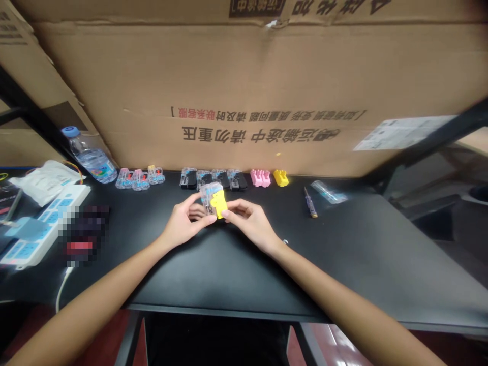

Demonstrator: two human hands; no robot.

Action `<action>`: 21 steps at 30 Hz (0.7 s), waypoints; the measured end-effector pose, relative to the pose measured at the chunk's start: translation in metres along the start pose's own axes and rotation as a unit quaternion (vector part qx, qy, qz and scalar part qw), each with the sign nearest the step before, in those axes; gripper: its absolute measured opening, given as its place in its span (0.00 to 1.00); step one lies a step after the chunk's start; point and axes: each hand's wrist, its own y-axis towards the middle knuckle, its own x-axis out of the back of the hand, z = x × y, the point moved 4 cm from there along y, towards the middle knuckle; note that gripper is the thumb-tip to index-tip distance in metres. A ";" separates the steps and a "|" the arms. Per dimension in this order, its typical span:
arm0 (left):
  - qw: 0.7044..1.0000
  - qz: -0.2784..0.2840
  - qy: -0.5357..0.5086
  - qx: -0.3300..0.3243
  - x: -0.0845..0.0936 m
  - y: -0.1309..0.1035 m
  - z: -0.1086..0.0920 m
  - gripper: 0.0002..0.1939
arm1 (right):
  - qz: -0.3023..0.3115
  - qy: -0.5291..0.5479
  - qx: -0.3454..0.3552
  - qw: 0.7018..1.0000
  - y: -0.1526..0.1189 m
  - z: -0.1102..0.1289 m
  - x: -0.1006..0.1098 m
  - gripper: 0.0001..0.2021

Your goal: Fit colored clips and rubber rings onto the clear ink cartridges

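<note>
Between my two hands, above the middle of the black table, is a clear plastic case (209,192) with printed markings. My left hand (186,218) pinches it by its left side. A yellow plastic piece (220,204) lies against the right part of the case, and my right hand (247,218) grips its right edge with thumb and fingers. Behind my hands, several clear cases with black parts (237,180) stand in a row. To their right are pink plastic pieces (261,178) and another yellow piece (281,178).
A few clear cases with red parts (141,179) sit left, near a water bottle (93,158). A white power strip (49,223) and a white plastic bag (48,180) lie far left. Right are a screwdriver (310,203) and a clear packet (328,192). Cardboard (244,76) walls the back.
</note>
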 end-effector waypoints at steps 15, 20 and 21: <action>0.999 -0.004 -0.047 0.027 0.015 0.004 -0.004 0.51 | -0.072 0.020 0.033 0.997 0.001 0.003 0.014 0.36; 0.998 0.040 -0.021 0.034 0.007 0.001 -0.003 0.52 | -0.025 0.014 0.026 0.999 0.000 -0.002 0.004 0.40; 0.998 0.053 -0.016 0.036 0.004 0.000 -0.002 0.52 | -0.008 0.016 0.021 1.000 -0.001 -0.003 0.000 0.41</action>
